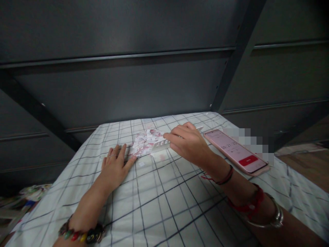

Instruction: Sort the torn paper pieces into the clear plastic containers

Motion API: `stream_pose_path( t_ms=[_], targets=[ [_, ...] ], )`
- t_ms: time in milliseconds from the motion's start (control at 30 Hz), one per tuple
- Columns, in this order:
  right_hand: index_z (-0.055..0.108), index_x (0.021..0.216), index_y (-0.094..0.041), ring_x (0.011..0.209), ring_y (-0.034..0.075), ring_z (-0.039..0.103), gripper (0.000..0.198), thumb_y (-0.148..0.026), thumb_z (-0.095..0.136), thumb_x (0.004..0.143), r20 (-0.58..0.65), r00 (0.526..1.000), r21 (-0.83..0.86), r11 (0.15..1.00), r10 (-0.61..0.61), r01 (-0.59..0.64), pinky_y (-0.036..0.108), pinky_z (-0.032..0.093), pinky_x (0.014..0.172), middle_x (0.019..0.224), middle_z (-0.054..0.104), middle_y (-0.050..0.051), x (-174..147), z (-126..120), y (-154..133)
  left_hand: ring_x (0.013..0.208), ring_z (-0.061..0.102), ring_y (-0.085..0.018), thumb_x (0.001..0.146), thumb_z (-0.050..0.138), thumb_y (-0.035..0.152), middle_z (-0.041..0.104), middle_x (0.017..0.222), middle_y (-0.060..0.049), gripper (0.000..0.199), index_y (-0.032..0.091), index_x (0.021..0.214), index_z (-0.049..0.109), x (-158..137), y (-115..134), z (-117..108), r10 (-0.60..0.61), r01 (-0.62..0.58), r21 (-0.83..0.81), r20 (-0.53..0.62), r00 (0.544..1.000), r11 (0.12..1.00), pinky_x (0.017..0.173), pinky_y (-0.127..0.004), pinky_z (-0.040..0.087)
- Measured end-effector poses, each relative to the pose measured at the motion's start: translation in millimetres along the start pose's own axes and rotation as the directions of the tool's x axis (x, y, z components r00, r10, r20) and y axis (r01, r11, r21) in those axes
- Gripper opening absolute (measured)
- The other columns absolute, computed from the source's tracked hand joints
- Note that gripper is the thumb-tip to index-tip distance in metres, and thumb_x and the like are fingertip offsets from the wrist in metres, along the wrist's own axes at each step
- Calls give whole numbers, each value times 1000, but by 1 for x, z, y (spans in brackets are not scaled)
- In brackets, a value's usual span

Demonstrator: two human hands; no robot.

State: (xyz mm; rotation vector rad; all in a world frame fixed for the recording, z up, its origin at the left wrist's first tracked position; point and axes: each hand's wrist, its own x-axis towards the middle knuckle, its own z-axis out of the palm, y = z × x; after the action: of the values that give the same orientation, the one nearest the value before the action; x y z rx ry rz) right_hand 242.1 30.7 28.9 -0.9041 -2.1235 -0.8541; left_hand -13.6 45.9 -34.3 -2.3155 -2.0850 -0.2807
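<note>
A heap of small torn paper scraps (147, 141), white with pink and red marks, lies on the checked cloth (159, 195). My left hand (114, 168) rests flat at the heap's left side, fingers spread, the thumb touching its near edge. From the right, my right hand (189, 141) grips a thin white strip (161, 145) with slots or dark marks along it. The strip stands on its edge against the right side of the scraps. Its far end shows beyond my fingers; what exactly it is I cannot make out.
A phone (238, 151) in a pink case lies right of my right hand, with a running timer and a red button on its screen. Dark grey metal panels (123, 89) rise behind the table. Some cluttered items (33, 193) sit low at the left.
</note>
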Motion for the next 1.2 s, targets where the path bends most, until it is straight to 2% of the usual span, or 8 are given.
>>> stream_pose_path(
  t_ms=[167, 367, 533, 700, 900, 1100, 1200],
  targets=[
    [65, 85, -16, 62, 13, 43, 22, -9, 44, 81, -39, 999, 17, 999, 29, -28, 27, 27, 65, 64, 56, -1, -1, -2, 4, 132, 18, -38, 87, 31, 58, 27, 143, -20, 70, 12, 139, 29, 0, -1, 1, 21, -21, -6, -3, 1000, 1000, 100, -54, 23],
    [65, 80, -16, 62, 12, 43, 24, -5, 44, 78, 27, 1000, 28, 1000, -6, 5, 27, 28, 65, 64, 55, -1, -1, -1, 2, 132, 19, -38, 87, 30, 57, 29, 143, -19, 68, 14, 139, 29, 0, -1, 1, 34, -34, -12, -17, 999, 999, 99, -56, 24],
    [65, 86, -16, 62, 13, 44, 24, -9, 42, 82, -30, 999, 43, 999, 22, -21, 28, 29, 64, 64, 56, 0, 0, -5, 6, 132, 18, -38, 87, 30, 58, 27, 143, -20, 70, 12, 139, 28, 0, -1, 0, 17, -17, -6, 9, 1000, 1000, 100, -54, 23],
    [66, 84, -16, 61, 12, 43, 25, -9, 42, 83, -21, 1000, 75, 997, -1, 3, 27, 28, 64, 62, 55, -1, -1, -6, 9, 133, 17, -36, 87, 29, 59, 28, 144, -17, 69, 15, 140, 28, 0, -2, 0, 18, -18, -20, 2, 1000, 1000, 101, -53, 23],
    [65, 77, -15, 62, 11, 40, 24, -9, 42, 83, -28, 999, 3, 1000, 15, -15, 29, 26, 64, 63, 54, 0, -3, -4, 13, 132, 18, -38, 88, 31, 56, 27, 144, -18, 66, 14, 139, 28, -1, 1, -2, -5, 5, -11, 9, 1000, 1000, 100, -53, 24],
    [64, 77, -16, 62, 12, 41, 26, -12, 40, 86, 62, 998, -2, 1000, 21, -21, 29, 26, 64, 64, 54, 1, -4, -6, 17, 132, 17, -39, 87, 30, 56, 26, 143, -21, 68, 11, 139, 28, -2, 2, -4, 0, 0, -11, 9, 1000, 1000, 100, -52, 23],
    [64, 78, -16, 62, 12, 41, 28, -12, 38, 86, 59, 997, -39, 998, 44, -42, 29, 26, 63, 64, 54, 1, -5, -5, 19, 132, 18, -39, 86, 32, 57, 28, 143, -19, 68, 13, 138, 29, -1, -1, -1, -9, 8, -15, -12, 1000, 1000, 99, -53, 23]
  ],
)
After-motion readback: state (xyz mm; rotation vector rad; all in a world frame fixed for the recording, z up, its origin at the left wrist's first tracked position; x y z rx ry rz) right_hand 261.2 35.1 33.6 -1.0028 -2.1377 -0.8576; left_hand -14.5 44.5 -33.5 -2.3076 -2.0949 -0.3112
